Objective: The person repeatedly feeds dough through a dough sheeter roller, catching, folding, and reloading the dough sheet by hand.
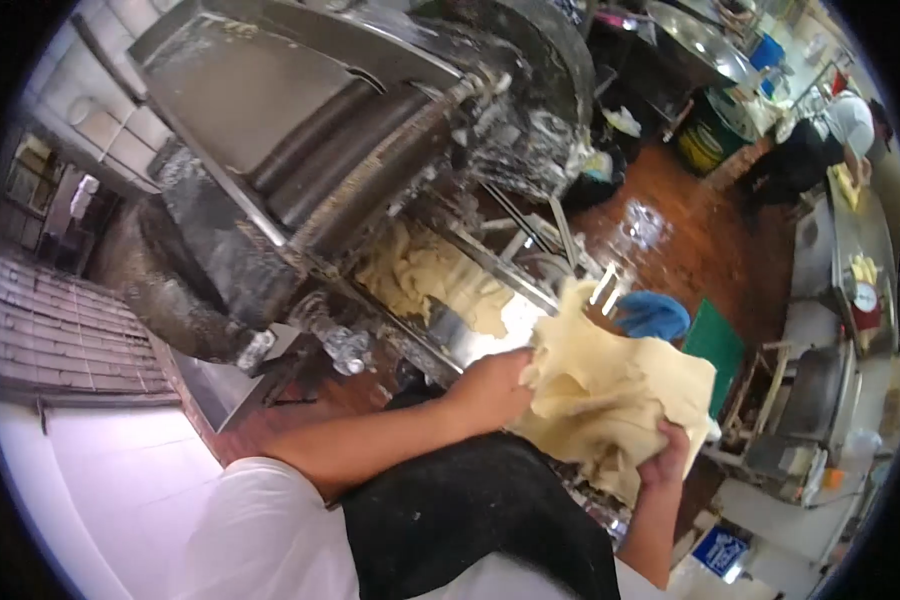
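Note:
A broad, floppy sheet of pale dough (630,375) hangs between my two hands, folded and creased in its middle. My left hand (495,392) grips its left edge, the fingers partly hidden by the dough. At the lower right edge my right hand (667,455) is closed on the same sheet, thumb on top. Left of the sheet stands a dough roller machine (350,150) with dark rollers and a metal feed tray. More crumpled dough (425,275) lies on the metal tray below the rollers, just beyond my left hand.
A blue cloth or bag (652,315) and a green board (713,350) are behind the dough. Along the right runs a metal worktable (845,330) with a dial scale (865,296). Another person (850,125) stands at its far end. A dark green bin (715,130) is on the red floor.

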Demonstrator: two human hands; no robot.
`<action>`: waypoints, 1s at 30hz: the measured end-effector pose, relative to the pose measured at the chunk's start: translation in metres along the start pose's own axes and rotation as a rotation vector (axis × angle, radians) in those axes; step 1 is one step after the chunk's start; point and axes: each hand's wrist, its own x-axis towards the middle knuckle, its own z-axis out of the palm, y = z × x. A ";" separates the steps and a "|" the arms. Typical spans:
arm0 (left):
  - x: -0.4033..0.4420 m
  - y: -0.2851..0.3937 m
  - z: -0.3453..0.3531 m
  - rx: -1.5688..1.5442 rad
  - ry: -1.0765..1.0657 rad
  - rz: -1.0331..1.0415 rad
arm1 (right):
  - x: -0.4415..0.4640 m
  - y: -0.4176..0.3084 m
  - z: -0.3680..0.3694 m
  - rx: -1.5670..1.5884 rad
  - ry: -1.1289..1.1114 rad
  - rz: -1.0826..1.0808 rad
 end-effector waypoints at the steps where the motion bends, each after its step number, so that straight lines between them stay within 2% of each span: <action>1: -0.006 0.017 -0.014 0.074 0.018 0.083 | -0.006 -0.008 0.009 -0.011 -0.045 -0.067; 4: -0.020 0.089 -0.078 0.042 -0.091 0.089 | -0.020 -0.032 0.038 0.060 -0.130 -0.167; 5: -0.021 0.093 -0.092 0.073 -0.015 0.219 | -0.026 -0.043 0.058 0.090 -0.191 -0.189; 8: -0.029 0.137 -0.164 0.062 -0.018 0.163 | -0.030 -0.067 0.103 0.097 -0.353 -0.321; 10: -0.031 0.148 -0.213 -0.139 0.021 0.263 | -0.038 -0.082 0.151 0.044 -0.438 -0.375; 11: -0.030 0.153 -0.242 -0.095 0.083 0.298 | -0.039 -0.090 0.177 0.015 -0.479 -0.403; 12: -0.029 0.158 -0.271 -0.053 0.144 0.329 | -0.036 -0.099 0.198 -0.005 -0.499 -0.373; 14: -0.034 0.177 -0.328 0.063 0.321 0.264 | -0.033 -0.112 0.256 -0.036 -0.562 -0.328; 16: -0.017 0.172 -0.398 -0.017 0.376 0.335 | -0.040 -0.113 0.344 -0.033 -0.663 -0.248; 17: -0.015 0.176 -0.430 0.066 0.443 0.319 | -0.033 -0.114 0.381 -0.112 -0.773 -0.290; 20: -0.007 0.186 -0.522 0.450 0.693 0.215 | -0.007 -0.102 0.504 -0.131 -1.038 -0.209; 22: 0.010 0.186 -0.584 0.919 0.843 0.050 | 0.007 -0.073 0.577 -0.029 -1.060 -0.284; 24: 0.023 0.164 -0.618 0.907 0.997 -0.064 | 0.028 -0.026 0.615 -0.081 -0.883 -0.163; 26: 0.045 0.121 -0.644 0.957 1.078 -0.207 | 0.052 0.011 0.610 -0.820 -0.785 -0.033; 27: 0.059 0.086 -0.652 1.011 1.088 -0.290 | 0.060 0.023 0.605 -1.196 -0.750 -0.072; 28: 0.074 0.041 -0.663 1.006 1.033 -0.289 | 0.069 0.030 0.601 -1.575 -0.696 -0.105; 30: 0.081 -0.024 -0.650 0.823 1.137 -0.400 | 0.089 0.040 0.611 -1.881 -0.745 -0.617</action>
